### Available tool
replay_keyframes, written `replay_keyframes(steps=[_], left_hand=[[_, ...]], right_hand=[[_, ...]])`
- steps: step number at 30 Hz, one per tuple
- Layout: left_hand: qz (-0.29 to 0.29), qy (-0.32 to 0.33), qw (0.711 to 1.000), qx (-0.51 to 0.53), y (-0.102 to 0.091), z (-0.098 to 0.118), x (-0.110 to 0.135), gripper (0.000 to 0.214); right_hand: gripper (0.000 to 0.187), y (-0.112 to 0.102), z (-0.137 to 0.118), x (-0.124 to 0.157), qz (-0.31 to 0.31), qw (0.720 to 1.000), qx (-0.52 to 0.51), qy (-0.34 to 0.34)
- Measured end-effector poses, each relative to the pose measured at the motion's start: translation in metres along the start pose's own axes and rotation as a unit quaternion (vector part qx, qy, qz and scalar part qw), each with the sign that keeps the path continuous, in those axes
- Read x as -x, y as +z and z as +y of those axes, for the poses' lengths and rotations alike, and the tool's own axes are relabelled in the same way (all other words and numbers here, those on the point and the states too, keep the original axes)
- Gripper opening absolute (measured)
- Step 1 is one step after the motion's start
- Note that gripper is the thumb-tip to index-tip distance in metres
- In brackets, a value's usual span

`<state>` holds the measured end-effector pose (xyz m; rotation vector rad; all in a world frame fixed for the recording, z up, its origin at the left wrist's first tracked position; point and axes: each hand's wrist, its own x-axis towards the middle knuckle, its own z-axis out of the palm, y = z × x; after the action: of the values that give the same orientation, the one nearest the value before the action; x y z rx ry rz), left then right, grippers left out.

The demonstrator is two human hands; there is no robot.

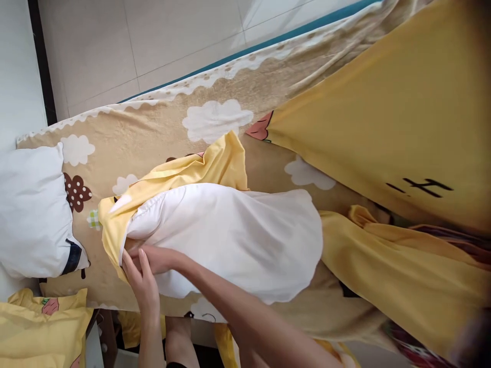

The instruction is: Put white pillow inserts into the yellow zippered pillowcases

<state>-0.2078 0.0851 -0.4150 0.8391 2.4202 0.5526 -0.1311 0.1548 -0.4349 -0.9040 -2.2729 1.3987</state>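
Observation:
A white pillow lies on the bed, its left end tucked into a yellow pillowcase. More of the yellow cloth is bunched along the pillow's far side. My left hand pinches the edge of the case's opening with its fingers. Just beside it, my right hand reaches into that opening against the pillow. The right fingers are hidden behind my left hand and the cloth, so their grip does not show.
A beige blanket with cloud shapes covers the bed. Another white pillow rests at the left end. Yellow bedding spreads over the right side. A yellow cushion sits at lower left. Beyond the bed is tiled floor.

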Motion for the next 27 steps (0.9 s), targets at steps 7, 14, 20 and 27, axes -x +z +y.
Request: replay_keyframes(steps=[7,14,20,27], left_hand=[[-0.033,0.052,0.998,-0.016,0.025,-0.009,-0.04,0.07],[0.079,0.123,0.987,-0.073,0.035,0.036,-0.094,0.05],[0.1,0.148,0.98,-0.091,0.009,0.028,-0.059,0.044],[0.106,0.238,0.964,-0.057,0.006,0.022,-0.043,0.046]], right_hand=[[0.054,-0.065,0.084,0.003,0.139,0.957,0.162,0.194],[0.038,-0.026,0.079,0.01,0.046,0.967,0.25,0.02],[0.038,-0.019,0.047,-0.004,-0.042,0.975,0.207,-0.072],[0.026,-0.013,0.032,-0.028,0.105,0.977,0.184,0.03]])
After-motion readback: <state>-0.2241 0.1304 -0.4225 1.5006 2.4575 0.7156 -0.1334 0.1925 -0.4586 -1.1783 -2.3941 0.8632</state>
